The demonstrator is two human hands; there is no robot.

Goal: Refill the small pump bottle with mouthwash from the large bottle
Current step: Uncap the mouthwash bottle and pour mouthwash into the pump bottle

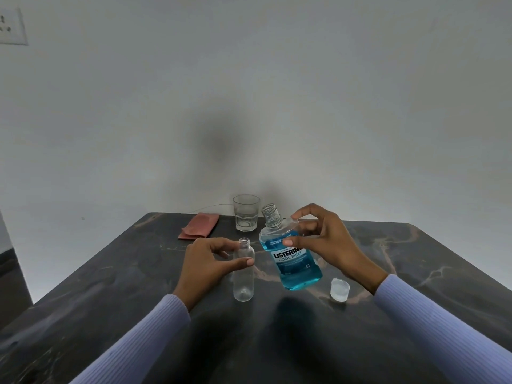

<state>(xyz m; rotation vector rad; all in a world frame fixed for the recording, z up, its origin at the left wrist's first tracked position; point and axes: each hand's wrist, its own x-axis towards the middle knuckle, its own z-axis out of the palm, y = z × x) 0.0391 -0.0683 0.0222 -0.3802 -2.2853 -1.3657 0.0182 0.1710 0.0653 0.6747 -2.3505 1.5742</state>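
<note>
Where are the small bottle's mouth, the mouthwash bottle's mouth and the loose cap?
small bottle (pixel 244 241): head view, open neck.
mouthwash bottle (pixel 270 210): head view, threaded open mouth.
cap (pixel 340 291): head view, side wall.

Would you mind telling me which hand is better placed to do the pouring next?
The right hand: it already grips the large bottle, uncapped, lifted and tilted toward the small bottle. The left hand holds the small bottle upright on the table.
</note>
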